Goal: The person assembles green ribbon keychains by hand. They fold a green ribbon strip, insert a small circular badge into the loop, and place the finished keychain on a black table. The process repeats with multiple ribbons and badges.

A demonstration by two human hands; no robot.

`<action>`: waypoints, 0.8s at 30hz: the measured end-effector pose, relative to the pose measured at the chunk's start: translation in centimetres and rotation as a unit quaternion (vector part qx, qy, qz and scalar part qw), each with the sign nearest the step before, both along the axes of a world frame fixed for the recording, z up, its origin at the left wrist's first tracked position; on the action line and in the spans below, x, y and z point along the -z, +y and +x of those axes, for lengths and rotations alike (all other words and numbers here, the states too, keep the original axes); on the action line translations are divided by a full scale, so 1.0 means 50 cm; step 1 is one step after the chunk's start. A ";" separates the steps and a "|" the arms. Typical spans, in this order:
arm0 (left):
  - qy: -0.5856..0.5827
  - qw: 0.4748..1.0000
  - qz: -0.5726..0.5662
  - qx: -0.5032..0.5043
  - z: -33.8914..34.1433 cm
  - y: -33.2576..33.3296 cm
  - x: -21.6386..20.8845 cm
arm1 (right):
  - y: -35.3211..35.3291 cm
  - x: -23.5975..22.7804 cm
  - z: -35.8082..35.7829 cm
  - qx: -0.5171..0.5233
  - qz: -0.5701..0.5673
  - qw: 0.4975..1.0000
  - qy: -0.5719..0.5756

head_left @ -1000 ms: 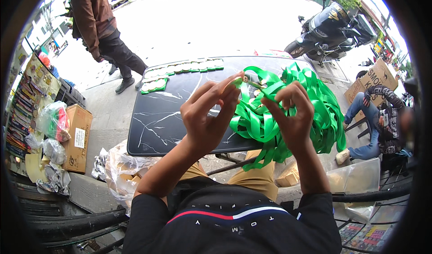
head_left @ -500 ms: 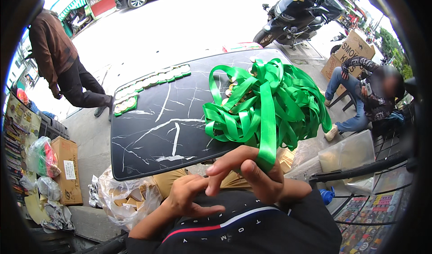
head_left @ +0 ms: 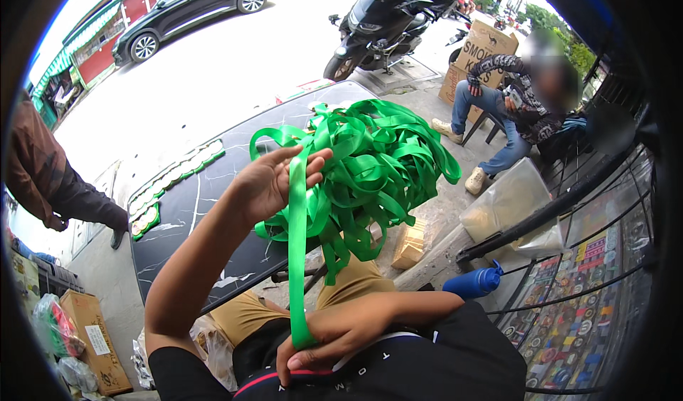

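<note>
Right hand (head_left: 324, 340): low, closed on the lower end of a green ribbon (head_left: 297, 259). Left hand (head_left: 276, 186): above it, fingers loosely spread, ribbon crossing them. Beyond left hand: tangled ribbon heap (head_left: 380, 163) on black surface (head_left: 178, 212); pale discs (head_left: 183, 170) farther left.
</note>
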State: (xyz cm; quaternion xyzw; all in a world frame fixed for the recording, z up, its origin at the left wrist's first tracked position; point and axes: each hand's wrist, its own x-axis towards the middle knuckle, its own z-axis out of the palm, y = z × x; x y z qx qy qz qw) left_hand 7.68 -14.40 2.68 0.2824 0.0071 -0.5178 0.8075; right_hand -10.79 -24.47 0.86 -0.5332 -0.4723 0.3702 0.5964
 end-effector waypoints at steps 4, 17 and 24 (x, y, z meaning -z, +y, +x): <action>-0.217 0.955 -0.179 0.095 0.096 -0.041 -0.063 | -0.051 0.011 0.007 0.179 -0.041 0.967 0.175; -0.466 0.869 -0.157 -0.056 0.175 -0.118 -0.160 | -0.166 0.022 0.118 0.429 0.177 0.884 0.061; -0.568 0.807 -0.139 -0.079 0.147 -0.120 -0.219 | -0.209 -0.006 0.132 0.479 0.201 0.854 0.021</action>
